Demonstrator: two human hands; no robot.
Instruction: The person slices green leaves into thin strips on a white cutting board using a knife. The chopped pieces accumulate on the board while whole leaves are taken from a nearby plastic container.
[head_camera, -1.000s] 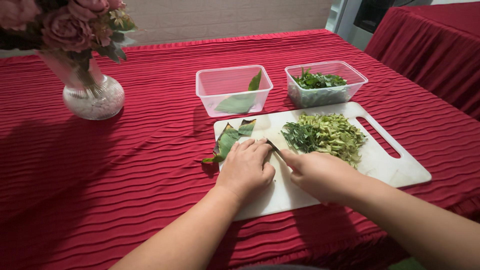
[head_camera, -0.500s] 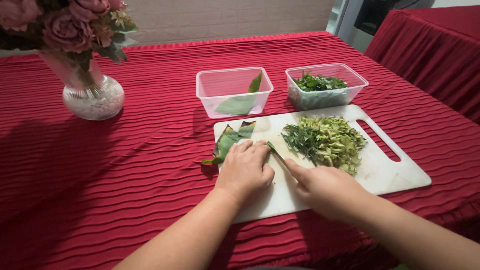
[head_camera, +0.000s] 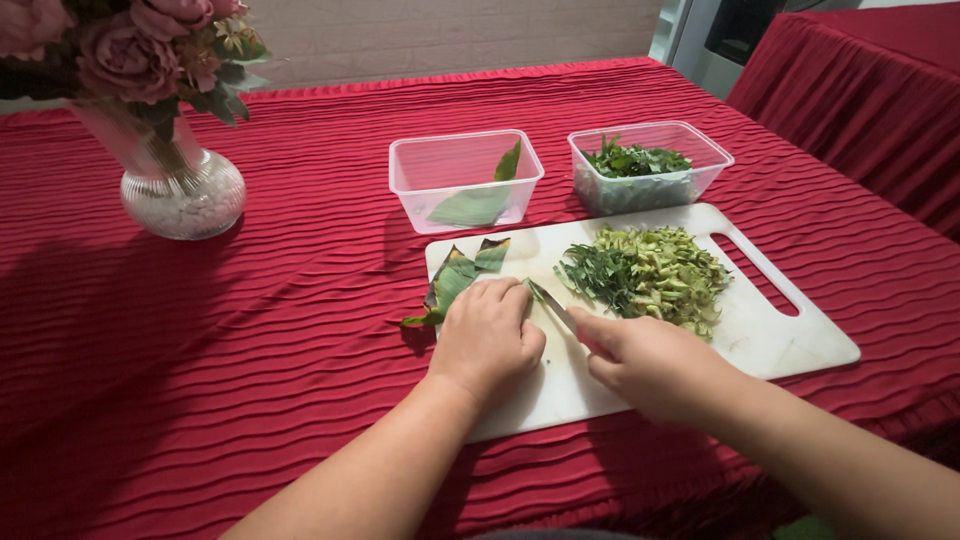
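My left hand (head_camera: 487, 335) presses down on a stack of green leaves (head_camera: 458, 279) at the left end of a white cutting board (head_camera: 790, 345). My right hand (head_camera: 640, 360) grips a small knife (head_camera: 548, 304), whose blade points up-left and lies right beside the left hand's fingers. A pile of chopped greens and pale green pieces (head_camera: 650, 275) sits on the middle of the board, to the right of the blade.
Behind the board stand two clear plastic tubs: the left tub (head_camera: 465, 178) holds whole leaves, the right tub (head_camera: 648, 165) holds chopped greens. A glass vase of pink flowers (head_camera: 180, 185) stands far left. A red pleated cloth (head_camera: 250, 330) covers the table.
The knife blade and my right hand have shifted slightly back and forth beside the left hand's fingers. The left hand stays on the leaves.
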